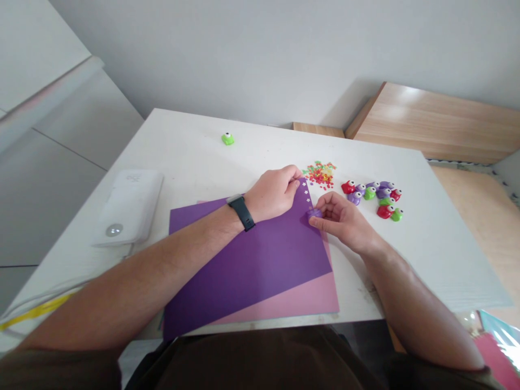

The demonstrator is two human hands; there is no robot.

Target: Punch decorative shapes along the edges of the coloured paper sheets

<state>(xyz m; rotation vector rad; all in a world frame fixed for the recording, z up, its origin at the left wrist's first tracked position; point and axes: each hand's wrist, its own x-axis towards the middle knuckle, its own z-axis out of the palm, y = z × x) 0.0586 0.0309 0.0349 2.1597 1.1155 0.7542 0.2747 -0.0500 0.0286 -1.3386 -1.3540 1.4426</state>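
A large purple sheet of paper lies askew over a pink sheet at the table's front edge. Small star-shaped holes run down its right edge near the top corner. My left hand, with a dark watch on the wrist, pinches that top right corner. Lower on the same edge, my right hand grips a purple paper punch, which sits over the paper's edge just below the stars. The fingers partly hide the punch.
Paper confetti in several colours lies beyond my hands. Several red, green and purple punches cluster at the right, and a lone green punch stands at the back. A white device with a cable sits at the left.
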